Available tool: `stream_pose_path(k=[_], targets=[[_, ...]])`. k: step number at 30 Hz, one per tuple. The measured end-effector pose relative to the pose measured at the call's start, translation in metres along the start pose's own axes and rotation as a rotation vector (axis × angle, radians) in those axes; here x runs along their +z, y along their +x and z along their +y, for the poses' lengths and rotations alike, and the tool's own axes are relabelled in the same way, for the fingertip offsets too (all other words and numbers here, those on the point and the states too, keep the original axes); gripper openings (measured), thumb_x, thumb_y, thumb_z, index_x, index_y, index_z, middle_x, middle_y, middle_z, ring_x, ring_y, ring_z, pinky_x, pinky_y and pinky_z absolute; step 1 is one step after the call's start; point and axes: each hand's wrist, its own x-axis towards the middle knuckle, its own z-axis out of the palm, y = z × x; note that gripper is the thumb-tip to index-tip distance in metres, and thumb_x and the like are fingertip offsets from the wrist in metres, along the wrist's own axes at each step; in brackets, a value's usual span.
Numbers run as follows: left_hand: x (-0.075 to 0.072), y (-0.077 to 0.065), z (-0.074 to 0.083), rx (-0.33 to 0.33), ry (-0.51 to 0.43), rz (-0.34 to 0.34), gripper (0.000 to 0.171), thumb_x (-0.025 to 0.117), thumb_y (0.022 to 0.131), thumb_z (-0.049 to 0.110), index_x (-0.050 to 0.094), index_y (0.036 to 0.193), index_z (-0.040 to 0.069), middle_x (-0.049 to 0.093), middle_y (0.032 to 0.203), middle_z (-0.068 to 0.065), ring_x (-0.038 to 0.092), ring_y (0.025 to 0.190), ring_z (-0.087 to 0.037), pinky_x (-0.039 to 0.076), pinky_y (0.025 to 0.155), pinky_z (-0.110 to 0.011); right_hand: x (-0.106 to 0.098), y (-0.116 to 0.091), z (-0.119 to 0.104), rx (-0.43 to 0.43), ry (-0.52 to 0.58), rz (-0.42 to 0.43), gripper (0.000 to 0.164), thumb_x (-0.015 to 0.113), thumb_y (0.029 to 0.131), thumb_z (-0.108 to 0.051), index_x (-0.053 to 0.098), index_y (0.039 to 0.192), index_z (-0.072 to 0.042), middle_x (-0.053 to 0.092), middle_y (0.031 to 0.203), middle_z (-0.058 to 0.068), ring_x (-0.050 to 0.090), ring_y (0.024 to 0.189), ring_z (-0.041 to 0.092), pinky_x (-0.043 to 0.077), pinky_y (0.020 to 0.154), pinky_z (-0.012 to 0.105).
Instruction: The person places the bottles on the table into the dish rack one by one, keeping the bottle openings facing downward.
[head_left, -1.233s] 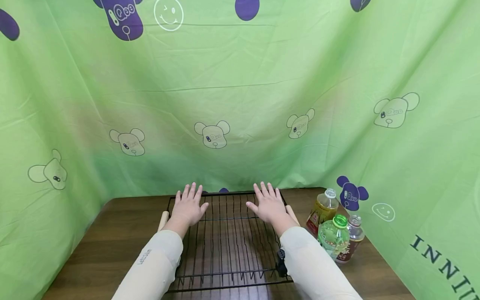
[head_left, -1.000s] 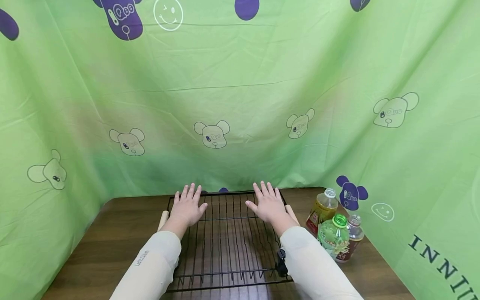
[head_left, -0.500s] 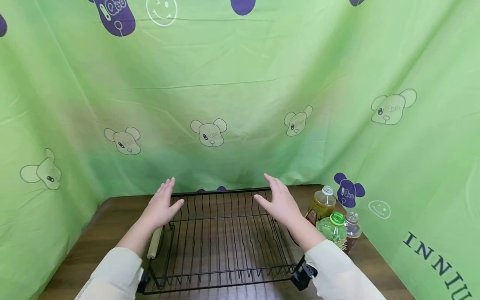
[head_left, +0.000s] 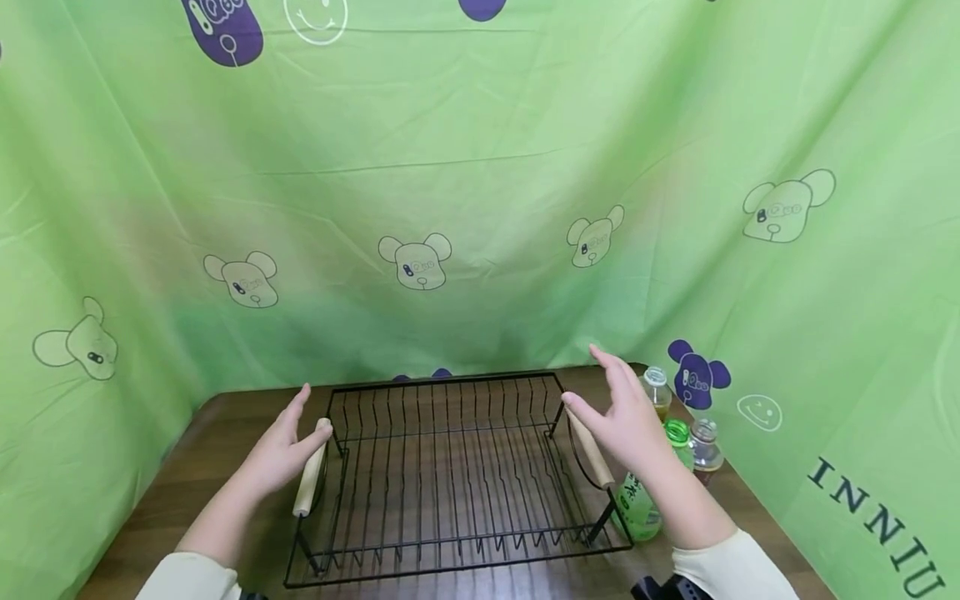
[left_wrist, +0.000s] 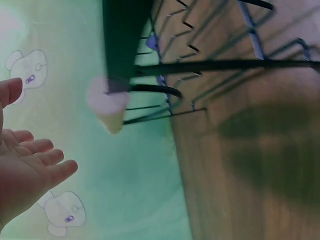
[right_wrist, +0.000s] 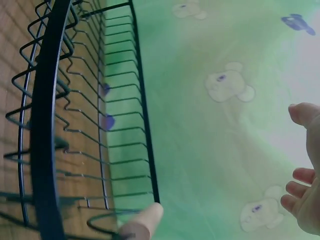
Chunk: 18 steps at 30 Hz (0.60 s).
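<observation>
A black wire dish rack (head_left: 450,433) stands on the table, with a pale wooden handle at each side. In the head view my left hand (head_left: 281,454) is beside the rack's left handle (head_left: 309,483), thumb and fingers spread apart. My right hand (head_left: 626,417) is by the right handle (head_left: 591,450), fingers extended and thumb apart. The left wrist view has my left hand (left_wrist: 30,167) with fingers loosely extended, away from the handle end (left_wrist: 107,100). In the right wrist view my right hand (right_wrist: 307,175) is well apart from the rack's wire side (right_wrist: 125,100). Neither hand holds anything.
At the table's right stand a green bottle (head_left: 639,508), a clear-necked bottle (head_left: 705,450) and another bottle (head_left: 656,387), partly hidden behind my right hand. A patterned green cloth (head_left: 480,183) hangs behind and at both sides of the wooden table (head_left: 195,467).
My hands have moved apart from over the rack, outward to its two sides, and turned from palms down to palms facing inward. The rack's handles now show in full. The view has tilted slightly.
</observation>
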Motion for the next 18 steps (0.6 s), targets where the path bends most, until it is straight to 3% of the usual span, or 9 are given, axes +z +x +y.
stream_pose_path(k=[6, 7, 10, 13, 14, 18], targets=[[0.01, -0.011, -0.018, -0.028, -0.016, 0.008, 0.083, 0.05, 0.102, 0.034, -0.002, 0.157, 0.001, 0.003, 0.16, -0.033, 0.02, 0.14, -0.056, 0.027, 0.111, -0.066, -0.018, -0.02, 0.011, 0.003, -0.01, 0.115, 0.074, 0.071, 0.09, -0.031, 0.036, 0.15, -0.005, 0.04, 0.15, 0.025, 0.039, 0.133, 0.048, 0.033, 0.102, 0.07], [0.013, -0.012, -0.02, -0.041, -0.038, 0.006, 0.083, 0.051, 0.102, 0.033, -0.002, 0.157, 0.001, 0.003, 0.159, -0.034, 0.029, 0.137, -0.056, 0.032, 0.109, -0.063, -0.02, -0.024, 0.013, 0.003, -0.004, 0.145, 0.073, 0.072, 0.089, -0.029, 0.038, 0.149, -0.005, 0.041, 0.149, 0.025, 0.039, 0.133, 0.049, 0.032, 0.102, 0.071], [0.022, -0.015, -0.027, -0.081, -0.131, 0.004, 0.083, 0.053, 0.101, 0.029, -0.002, 0.157, 0.001, 0.002, 0.159, -0.035, 0.057, 0.115, -0.052, 0.054, 0.091, -0.051, -0.026, -0.033, 0.019, -0.006, 0.019, 0.243, 0.068, 0.074, 0.086, -0.02, 0.044, 0.144, -0.003, 0.045, 0.145, 0.026, 0.038, 0.132, 0.049, 0.029, 0.103, 0.07], [0.033, -0.018, -0.034, -0.107, -0.199, 0.009, 0.084, 0.054, 0.1, 0.026, -0.002, 0.156, -0.001, 0.002, 0.158, -0.037, 0.065, 0.099, -0.046, 0.059, 0.067, -0.038, -0.029, -0.042, 0.024, -0.003, 0.033, 0.312, 0.067, 0.076, 0.082, -0.013, 0.047, 0.141, -0.001, 0.047, 0.142, 0.027, 0.039, 0.13, 0.049, 0.029, 0.103, 0.069], [0.036, -0.019, -0.036, -0.111, -0.212, 0.01, 0.084, 0.054, 0.1, 0.026, -0.002, 0.156, -0.001, 0.002, 0.157, -0.038, 0.062, 0.105, -0.05, 0.059, 0.067, -0.039, -0.03, -0.045, 0.026, 0.005, 0.034, 0.327, 0.067, 0.076, 0.081, -0.011, 0.047, 0.141, -0.001, 0.047, 0.142, 0.028, 0.039, 0.13, 0.049, 0.03, 0.102, 0.069], [0.047, -0.023, -0.043, -0.133, -0.253, 0.008, 0.084, 0.052, 0.101, 0.029, -0.004, 0.155, -0.002, 0.002, 0.158, -0.037, 0.034, 0.134, -0.057, 0.052, 0.092, -0.056, -0.031, -0.056, 0.037, 0.068, 0.031, 0.352, 0.07, 0.076, 0.081, -0.01, 0.044, 0.143, 0.001, 0.044, 0.144, 0.03, 0.038, 0.131, 0.05, 0.028, 0.105, 0.07]])
